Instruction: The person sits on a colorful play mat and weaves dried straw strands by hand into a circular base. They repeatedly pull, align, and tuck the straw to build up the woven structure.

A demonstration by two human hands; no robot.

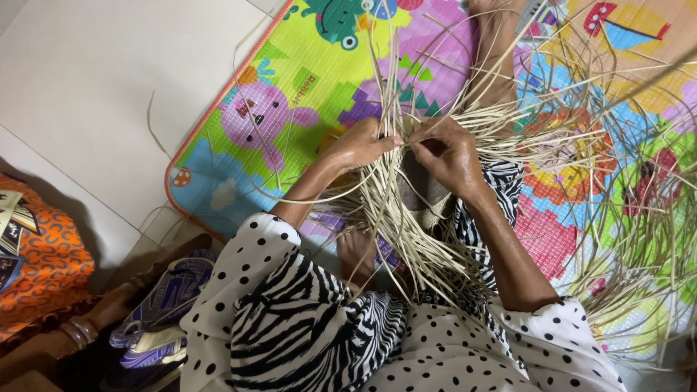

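With both the left hand [361, 145] and right hand [448, 154] pinched close together on pale reed strips [406, 210] above the woven basket start [428, 196], a loosened pinch could let springy strands slip and unravel.

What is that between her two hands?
Between the left hand and right hand, the head view shows pale straw strips, pinched by both.

There were two hands [363, 145] [446, 152], one colourful play mat [290, 94], one orange cloth [47, 254], and very many pale straw strips [406, 225].
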